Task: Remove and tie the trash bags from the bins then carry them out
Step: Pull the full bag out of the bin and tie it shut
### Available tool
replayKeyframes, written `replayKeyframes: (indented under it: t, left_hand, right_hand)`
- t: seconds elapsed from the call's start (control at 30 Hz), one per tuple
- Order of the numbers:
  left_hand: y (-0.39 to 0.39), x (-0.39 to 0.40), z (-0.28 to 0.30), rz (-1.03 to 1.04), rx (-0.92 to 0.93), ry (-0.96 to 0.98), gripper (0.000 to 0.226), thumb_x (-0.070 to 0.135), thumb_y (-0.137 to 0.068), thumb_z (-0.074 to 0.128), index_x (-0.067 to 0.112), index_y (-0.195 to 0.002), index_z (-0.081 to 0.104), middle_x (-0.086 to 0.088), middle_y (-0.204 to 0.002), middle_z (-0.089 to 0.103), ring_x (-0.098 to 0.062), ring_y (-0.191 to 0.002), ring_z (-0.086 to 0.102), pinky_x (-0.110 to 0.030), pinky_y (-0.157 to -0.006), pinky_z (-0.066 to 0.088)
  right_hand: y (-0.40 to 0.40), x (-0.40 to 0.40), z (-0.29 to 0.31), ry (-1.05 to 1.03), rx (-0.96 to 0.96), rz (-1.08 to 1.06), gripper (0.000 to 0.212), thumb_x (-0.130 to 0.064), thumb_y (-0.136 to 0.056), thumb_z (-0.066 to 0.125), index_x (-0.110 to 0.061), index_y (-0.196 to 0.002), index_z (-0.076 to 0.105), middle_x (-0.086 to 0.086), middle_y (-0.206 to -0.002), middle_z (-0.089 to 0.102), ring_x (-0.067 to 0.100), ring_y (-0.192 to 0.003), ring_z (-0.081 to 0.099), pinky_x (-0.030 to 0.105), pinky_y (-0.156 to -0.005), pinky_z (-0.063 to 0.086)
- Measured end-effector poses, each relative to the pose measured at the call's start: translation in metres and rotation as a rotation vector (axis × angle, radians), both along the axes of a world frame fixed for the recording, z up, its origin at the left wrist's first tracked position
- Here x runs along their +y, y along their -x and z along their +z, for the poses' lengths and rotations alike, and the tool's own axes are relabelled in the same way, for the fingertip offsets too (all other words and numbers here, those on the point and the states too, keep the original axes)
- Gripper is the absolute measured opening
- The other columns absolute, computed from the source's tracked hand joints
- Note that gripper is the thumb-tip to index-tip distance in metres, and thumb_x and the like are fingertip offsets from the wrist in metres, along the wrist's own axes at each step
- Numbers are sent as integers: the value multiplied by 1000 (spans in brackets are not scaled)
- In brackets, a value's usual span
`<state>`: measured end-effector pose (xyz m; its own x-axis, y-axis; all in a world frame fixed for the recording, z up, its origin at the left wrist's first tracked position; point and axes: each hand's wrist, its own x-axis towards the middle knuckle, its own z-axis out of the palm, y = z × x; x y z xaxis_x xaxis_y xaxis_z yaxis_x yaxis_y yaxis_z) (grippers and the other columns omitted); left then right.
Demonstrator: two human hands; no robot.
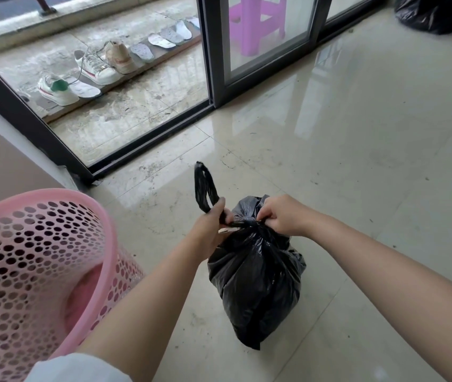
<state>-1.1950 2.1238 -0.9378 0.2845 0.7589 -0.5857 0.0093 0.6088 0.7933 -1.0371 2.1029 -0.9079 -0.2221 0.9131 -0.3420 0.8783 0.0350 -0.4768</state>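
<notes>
Both hands pull the trash bag (255, 277) knot tight; left hand (211, 227) fingers grip one handle; right hand (282, 216) fingers pinch the other.

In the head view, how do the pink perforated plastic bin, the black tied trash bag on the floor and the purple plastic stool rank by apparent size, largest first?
1. Pink perforated plastic bin, partly cropped and nearest, so unsure.
2. Black tied trash bag.
3. Purple plastic stool, far and partly cut off.
</notes>
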Motion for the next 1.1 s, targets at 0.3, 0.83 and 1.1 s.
replayKeyframes:
  t: [0.3, 0.83, 1.1]
  left_hand:
    - [5, 5, 0, 15, 381, 30, 48, 32, -100, 27, 16, -55, 26, 0, -62, 29, -14, -58, 28, -26, -54, 19]
    - [14, 13, 27, 76, 206, -55, 20, 13, -94, 52, 11, -74, 51, -3, -69, 50, -11, -58, 47, -10, -39, 45]
    - [-51, 1, 136, -42, 469, -184, 12, 5, -89, 58, 3, -77, 59, -3, -61, 56, -1, -38, 56, -17, -52, 49]
  right_hand:
    - [-22, -12, -10, -98, -141, 8, 31, -2, -89, 45, -4, -114, 64, 15, -119, 61, 26, -114, 54, 24, -94, 37]
    - [-31, -6, -24, -19, -141, -40, 31, -1, -86, 44, -3, -108, 65, 15, -115, 64, 28, -109, 55, 31, -93, 42]
    - [-55, -43, 52, 68, -123, -265, 29, -9, -90, 40, -2, -103, 65, 17, -112, 60, 33, -104, 55, 34, -81, 44]
